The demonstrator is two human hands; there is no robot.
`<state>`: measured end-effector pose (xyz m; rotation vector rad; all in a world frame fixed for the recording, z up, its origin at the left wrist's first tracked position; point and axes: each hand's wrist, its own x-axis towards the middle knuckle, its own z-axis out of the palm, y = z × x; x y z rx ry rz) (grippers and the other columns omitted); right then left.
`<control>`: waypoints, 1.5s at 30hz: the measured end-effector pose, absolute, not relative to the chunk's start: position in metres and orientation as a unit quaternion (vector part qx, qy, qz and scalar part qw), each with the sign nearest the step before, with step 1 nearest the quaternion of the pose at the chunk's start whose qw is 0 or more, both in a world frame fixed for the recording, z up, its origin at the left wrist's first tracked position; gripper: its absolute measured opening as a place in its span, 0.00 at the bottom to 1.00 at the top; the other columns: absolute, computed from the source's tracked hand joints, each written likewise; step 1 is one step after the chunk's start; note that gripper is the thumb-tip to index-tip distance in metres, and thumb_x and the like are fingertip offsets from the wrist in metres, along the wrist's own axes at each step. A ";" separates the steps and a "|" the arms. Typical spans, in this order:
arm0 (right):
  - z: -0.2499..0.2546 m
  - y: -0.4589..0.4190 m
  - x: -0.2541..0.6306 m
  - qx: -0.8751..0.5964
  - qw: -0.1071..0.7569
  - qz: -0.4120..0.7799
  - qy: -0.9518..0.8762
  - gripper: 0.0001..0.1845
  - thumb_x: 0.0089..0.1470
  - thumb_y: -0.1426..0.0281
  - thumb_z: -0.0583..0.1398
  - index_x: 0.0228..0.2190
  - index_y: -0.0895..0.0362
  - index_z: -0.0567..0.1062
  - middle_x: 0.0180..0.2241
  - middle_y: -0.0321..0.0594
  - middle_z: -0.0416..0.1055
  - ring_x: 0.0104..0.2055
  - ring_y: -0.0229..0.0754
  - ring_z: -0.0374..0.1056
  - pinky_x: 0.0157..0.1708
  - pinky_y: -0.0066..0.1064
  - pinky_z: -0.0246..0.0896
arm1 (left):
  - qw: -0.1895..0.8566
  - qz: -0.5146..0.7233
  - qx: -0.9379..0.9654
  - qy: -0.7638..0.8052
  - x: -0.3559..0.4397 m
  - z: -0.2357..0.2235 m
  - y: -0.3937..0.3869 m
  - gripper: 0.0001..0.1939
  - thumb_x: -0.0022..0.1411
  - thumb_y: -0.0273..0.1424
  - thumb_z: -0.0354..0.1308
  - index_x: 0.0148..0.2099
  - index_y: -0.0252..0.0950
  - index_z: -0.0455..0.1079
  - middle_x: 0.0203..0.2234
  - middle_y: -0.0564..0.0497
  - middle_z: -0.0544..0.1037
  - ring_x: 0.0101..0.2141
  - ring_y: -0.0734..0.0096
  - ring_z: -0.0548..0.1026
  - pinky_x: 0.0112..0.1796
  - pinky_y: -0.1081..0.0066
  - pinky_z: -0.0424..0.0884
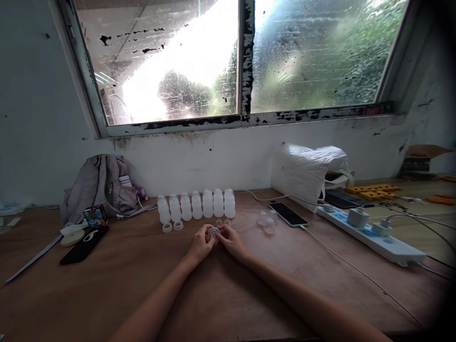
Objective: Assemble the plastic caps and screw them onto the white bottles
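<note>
My left hand [201, 243] and my right hand [230, 237] meet over the table, fingers closed around a small translucent bottle ring [213, 232]. A clear piece seems to sit inside the ring, though my fingers partly cover it. Just beyond my hands lie two small clear bottle teats [227, 222]. Two loose bottle rings [178, 225] rest to the left of them. Behind these stands a row of several frosted white baby bottles [196, 206], upright and side by side. Several clear round caps [268, 229] lie to the right of my right hand.
A phone [289, 214] on a charging cable lies at right, beside a white power strip [370, 235] with plugs. Behind it stands a silvery padded bag [302, 171]. At left are a grey backpack [103, 185], a black phone-like slab [83, 249] and a small box [96, 216].
</note>
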<state>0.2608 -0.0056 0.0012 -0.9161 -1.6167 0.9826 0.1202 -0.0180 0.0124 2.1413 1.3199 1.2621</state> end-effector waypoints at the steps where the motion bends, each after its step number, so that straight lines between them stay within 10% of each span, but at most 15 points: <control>1: 0.000 -0.004 0.261 -0.373 0.496 0.414 -0.666 0.15 0.45 0.60 0.56 0.31 0.58 0.67 0.23 0.35 0.68 0.19 0.33 0.63 0.20 0.26 0.60 | 0.170 0.444 0.747 0.465 0.120 0.012 -0.017 0.14 0.48 0.23 0.51 0.40 0.37 0.62 0.32 0.52 0.72 0.32 0.72 0.70 0.36 0.71 0.66; 34: -0.006 0.001 0.259 -0.419 0.475 0.279 -0.722 0.06 0.41 0.74 0.54 0.28 0.57 0.65 0.20 0.31 0.63 0.22 0.33 0.59 0.22 0.23 0.54 | 0.192 0.419 0.726 0.511 0.123 0.009 -0.017 0.09 0.48 0.26 0.53 0.36 0.38 0.63 0.25 0.55 0.73 0.27 0.74 0.72 0.29 0.77 0.64; 45: 0.001 -0.004 0.262 -0.407 0.467 0.335 -0.710 0.15 0.50 0.59 0.51 0.28 0.59 0.68 0.20 0.33 0.65 0.17 0.31 0.59 0.18 0.23 0.55 | 0.297 0.442 0.685 0.497 0.121 0.017 -0.021 0.14 0.55 0.39 0.46 0.35 0.34 0.66 0.22 0.51 0.73 0.14 0.78 0.66 0.17 0.77 0.61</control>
